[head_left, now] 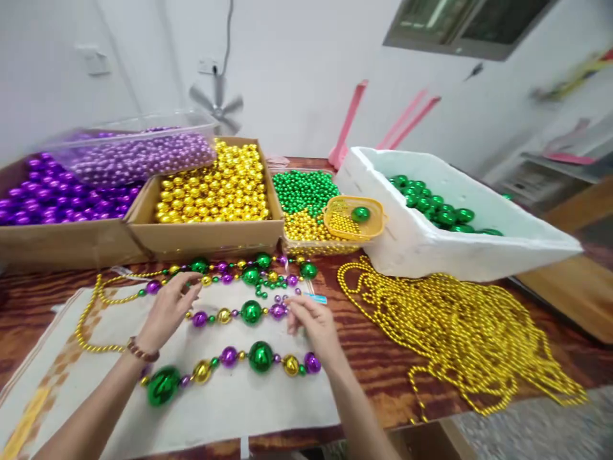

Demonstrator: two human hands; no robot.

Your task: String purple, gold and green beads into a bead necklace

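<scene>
Closest to me along the table's front edge, a white cloth (268, 409) covers the wood, and a near strand (260, 356) of big green, gold and purple beads lies across it, its left end partly behind the left forearm. Just beyond it lies the middle strand (251, 312), between the person's two hands, which are well apart. The left hand (167, 310), a brown beaded bracelet (142, 350) at its wrist, hovers by the strand's left end with thumb and fingers parted. The right hand (313, 319) bends in at the other end, fingertips close together beside a purple bead (278, 311); I can't tell whether they grip anything.

Small green beads (261, 289) sit past the middle strand, with more strung rows (250, 275) behind. A thin gold chain (89, 319) loops out on the left, and a tangled gold heap (460, 332) crowds the dark, streaky wooden table (354, 332) on the right.

Containers wall off the back: a carton of purple beads (62, 243), a carton of gold ones (205, 237), a clear tub (143, 160) tilted over both, a clear tray (330, 248) with a yellow basket (383, 220) on its corner, and a white foam box (397, 249). Farther off, a fan (218, 110) stands out against the pale wall (297, 76), below and left of a window (464, 25).
</scene>
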